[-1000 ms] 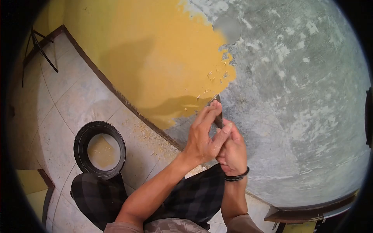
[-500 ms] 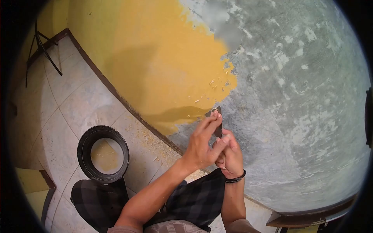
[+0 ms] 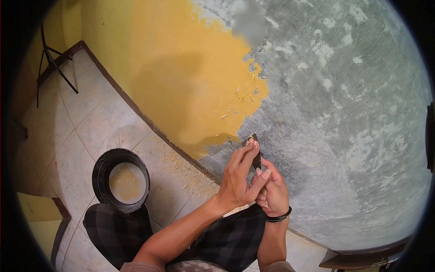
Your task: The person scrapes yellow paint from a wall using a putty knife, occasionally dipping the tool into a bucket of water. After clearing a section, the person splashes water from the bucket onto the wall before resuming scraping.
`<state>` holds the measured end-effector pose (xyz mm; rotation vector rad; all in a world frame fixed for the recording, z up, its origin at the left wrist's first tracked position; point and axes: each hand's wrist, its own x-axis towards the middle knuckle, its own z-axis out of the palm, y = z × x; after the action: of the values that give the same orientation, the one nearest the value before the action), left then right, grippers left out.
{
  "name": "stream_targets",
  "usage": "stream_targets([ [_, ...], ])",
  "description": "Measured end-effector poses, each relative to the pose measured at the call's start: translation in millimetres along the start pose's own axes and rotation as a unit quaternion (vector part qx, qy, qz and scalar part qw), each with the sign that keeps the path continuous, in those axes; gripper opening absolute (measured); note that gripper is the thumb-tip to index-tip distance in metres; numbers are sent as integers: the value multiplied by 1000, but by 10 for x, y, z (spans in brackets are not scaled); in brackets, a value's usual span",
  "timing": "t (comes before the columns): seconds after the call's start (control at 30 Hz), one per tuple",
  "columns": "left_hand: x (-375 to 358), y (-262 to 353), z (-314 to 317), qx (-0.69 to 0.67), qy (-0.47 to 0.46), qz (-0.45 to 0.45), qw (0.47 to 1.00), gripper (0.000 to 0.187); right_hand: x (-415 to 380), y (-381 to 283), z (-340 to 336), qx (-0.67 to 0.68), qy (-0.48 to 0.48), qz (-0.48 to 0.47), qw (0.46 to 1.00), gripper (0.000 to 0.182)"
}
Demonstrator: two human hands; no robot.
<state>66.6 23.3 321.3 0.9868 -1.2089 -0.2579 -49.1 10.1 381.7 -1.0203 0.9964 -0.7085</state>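
Observation:
A dark flat scraper blade (image 3: 257, 159) is between my two hands, its tip close to the edge of the yellow paint (image 3: 199, 90). The fingers of my left hand (image 3: 238, 176) press on the blade near its tip. My right hand (image 3: 274, 192), with a black band at the wrist, is wrapped round the scraper's handle, which is mostly hidden. Grey bare wall (image 3: 317, 131) spreads to the right of the yellow, and small paint flakes cling to the yellow surface.
A black bucket (image 3: 99, 177) with pale liquid stands on the tiled floor (image 3: 102, 109), beside my knee. Paint chips (image 3: 183, 171) lie along the dark skirting (image 3: 149, 121). Thin black metal legs (image 3: 59, 68) stand at the upper left.
The view has shifted slightly, so the wall's paint edge sits further left. Both hands and the scraper appear a little lower in the picture, and their grip looks the same.

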Motion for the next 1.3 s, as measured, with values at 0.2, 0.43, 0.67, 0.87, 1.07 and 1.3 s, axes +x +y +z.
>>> stream_targets([
  [0.2, 150, -9, -186, -17, 14, -84, 996, 57, 183, -50, 320, -33, 21, -1, 999, 35],
  [0.43, 238, -28, -293, -16, 3, -48, 999, 54, 168, 10, 466, -14, 58, -37, 998, 30],
  [0.67, 255, -32, -324, -46, 23, -64, 997, 55, 236, 195, 497, -10, 58, -90, 994, 31],
  [0.87, 226, 17, -312, -66, 11, -97, 993, 52, 81, -84, 532, -43, 37, -7, 998, 34],
  [1.07, 259, -120, -350, 84, 28, 6, 996, 52, 396, -23, 680, -22, 42, -75, 996, 35],
  [1.3, 227, -66, -405, -110, -1, -101, 989, 51, 156, 64, 623, -41, 20, -53, 998, 33],
])
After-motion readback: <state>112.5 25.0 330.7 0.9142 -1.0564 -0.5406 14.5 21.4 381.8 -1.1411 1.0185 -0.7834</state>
